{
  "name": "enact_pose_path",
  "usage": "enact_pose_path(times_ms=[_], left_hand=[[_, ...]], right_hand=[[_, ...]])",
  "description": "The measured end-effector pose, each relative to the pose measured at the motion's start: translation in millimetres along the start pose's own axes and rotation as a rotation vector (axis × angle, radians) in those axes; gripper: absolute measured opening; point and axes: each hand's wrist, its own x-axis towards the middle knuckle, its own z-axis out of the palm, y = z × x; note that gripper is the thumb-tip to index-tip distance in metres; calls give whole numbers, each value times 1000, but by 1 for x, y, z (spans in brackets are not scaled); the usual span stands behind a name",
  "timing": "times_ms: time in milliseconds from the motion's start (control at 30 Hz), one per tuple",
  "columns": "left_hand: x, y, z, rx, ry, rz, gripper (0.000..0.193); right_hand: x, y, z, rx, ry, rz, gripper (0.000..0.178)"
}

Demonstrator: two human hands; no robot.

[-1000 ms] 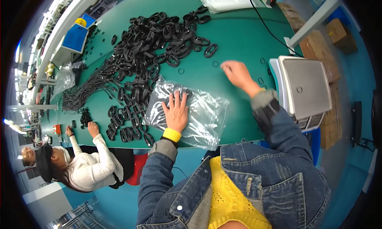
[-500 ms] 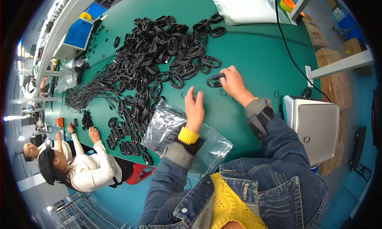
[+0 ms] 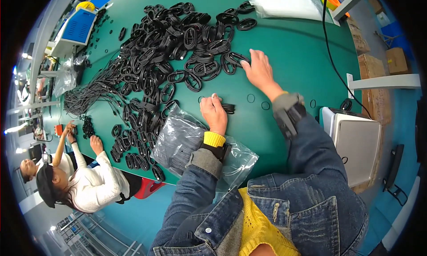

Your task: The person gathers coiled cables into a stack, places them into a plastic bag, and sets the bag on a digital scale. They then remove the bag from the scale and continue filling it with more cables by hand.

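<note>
My left hand [image 3: 213, 115] is closed round a coiled black cable [image 3: 228, 108], whose loops stick out to the right of the fingers. Farther forward, my right hand [image 3: 261, 72] has its thumb and fingers apart, with the thumb at the edge of a coiled cable [image 3: 235, 58] on the right side of the pile. That large pile of coiled black cables [image 3: 153, 56] covers the middle of the green table. Beneath my left wrist lies a clear plastic bag [image 3: 175, 142] with dark coils inside.
Thin black rings [image 3: 265, 105] lie right of my left hand. A scale with a metal plate [image 3: 357, 145] stands at the right edge. White plastic bags [image 3: 284, 3] lie at the back. A black cord [image 3: 331, 56] hangs at the right. Two people sit at the left, one in a white sleeve [image 3: 111, 171].
The coil that was in my right hand is now in my left. My right hand has moved forward to the pile, and my left fingers have closed.
</note>
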Motion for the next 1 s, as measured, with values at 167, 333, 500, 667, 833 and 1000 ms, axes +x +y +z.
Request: enact_pose_path(times_ms=[167, 333, 500, 667, 833, 1000], left_hand=[[-7, 1, -2, -107, 94, 28, 17], [-7, 16, -1, -250, 247, 13, 20], [-10, 1, -8, -204, 90, 127, 21], [-20, -3, -6, -398, 84, -103, 20], [-23, -1, -8, -589, 71, -98, 17], [-43, 3, -22, -833, 32, -184, 18]], right_hand=[[-3, -8, -3, 87, -181, -167, 29], [-58, -35, -30, 303, -452, -101, 29], [-70, -42, -28, 358, -686, -513, 27], [-8, -68, -24, 226, -753, -492, 25], [0, -109, 51, 109, -276, -458, 27], [3, -87, 49, 122, -99, -635, 21]])
